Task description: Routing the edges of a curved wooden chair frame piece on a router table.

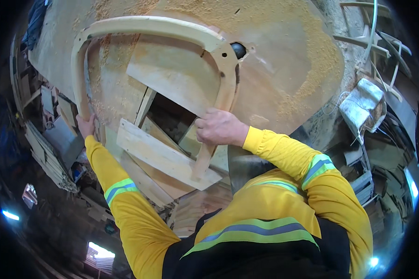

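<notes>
A curved U-shaped wooden frame (148, 26), pale with small dark holes on its right bend, lies over the sawdust-covered work table (284, 69). My left hand (86, 124) grips the lower end of its left leg. My right hand (219, 125) is closed around the right leg, which continues below the hand over a pale board (167, 156). A dark round machine part (238, 50) shows in a hole in the table, just beside the frame's upper right bend.
Loose boards and a square opening (167, 111) lie between the frame's legs. Stacked offcuts (46, 153) fill the left side. At the right are curved wooden pieces (368, 44), a whitish, dusty metal object (362, 104) with a cable, and more scrap.
</notes>
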